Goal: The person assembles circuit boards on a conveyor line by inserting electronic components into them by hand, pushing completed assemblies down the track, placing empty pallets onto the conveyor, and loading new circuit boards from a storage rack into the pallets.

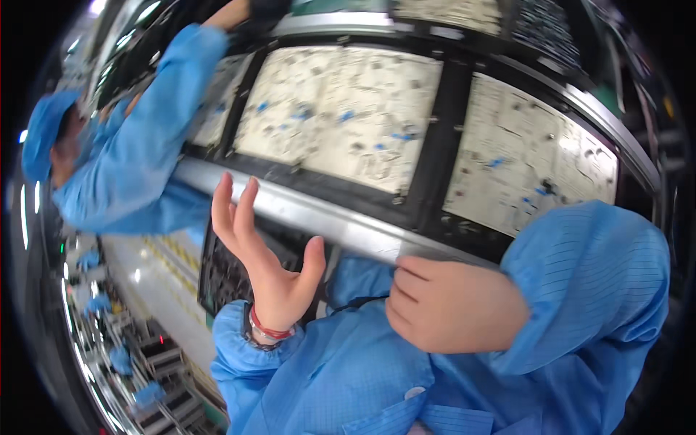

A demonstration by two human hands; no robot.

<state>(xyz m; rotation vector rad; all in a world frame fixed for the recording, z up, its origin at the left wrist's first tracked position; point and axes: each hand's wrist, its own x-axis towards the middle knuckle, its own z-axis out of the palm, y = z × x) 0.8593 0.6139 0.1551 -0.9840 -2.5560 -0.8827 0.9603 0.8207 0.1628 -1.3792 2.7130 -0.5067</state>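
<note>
My left hand [267, 261] is raised in front of the metal rail, its fingers spread and nothing in them; a red band circles the wrist. Close to my body, my right hand [457, 304] is curled with its knuckles at the rail's near edge. What its fingers may hold is hidden. Beyond the rail [326, 214] lie pale circuit boards with small blue and dark parts: one board [341, 109] straight ahead and another [533, 152] to the right. Each sits in a black frame [424, 145], and neither hand touches a board.
A co-worker in a blue cap and smock [141, 152] stands at the left, one arm stretched over the line. A second metal rail [609, 123] runs along the far side. Below left, a pale floor [148, 279] with yellow markings borders other workstations. A dark panel hangs under the near rail.
</note>
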